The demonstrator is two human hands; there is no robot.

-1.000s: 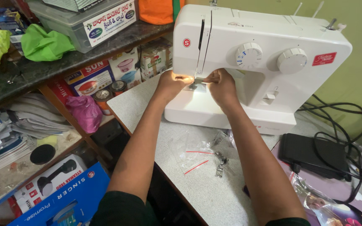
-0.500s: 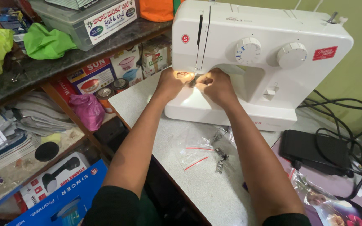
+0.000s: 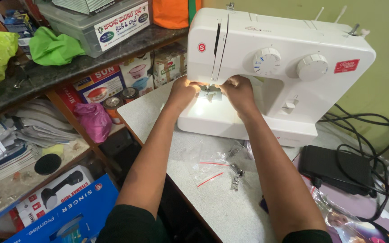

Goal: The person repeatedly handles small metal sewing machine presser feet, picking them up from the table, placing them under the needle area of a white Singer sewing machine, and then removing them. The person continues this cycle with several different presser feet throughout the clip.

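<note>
A white sewing machine (image 3: 293,58) with two round dials stands on a speckled grey table (image 3: 203,202). Both my hands reach under its head, at the lit needle area. My left hand (image 3: 183,92) rests on the left side of the machine bed, fingers curled near the presser foot (image 3: 210,93). My right hand (image 3: 239,90) is on the right side of the needle, fingers pinched around the small metal part there. Whether either hand grips something is hidden by the fingers.
Small clear zip bags (image 3: 208,168) and a loose metal presser foot (image 3: 236,180) lie on the table between my arms. A black foot pedal (image 3: 338,168) with cables sits at right. Shelves with boxes, cloth and papers are at left; a blue carton (image 3: 68,216) stands below.
The view has shifted slightly. Both hands stay at the needle area, with fingers drawn a little closer to the presser foot.
</note>
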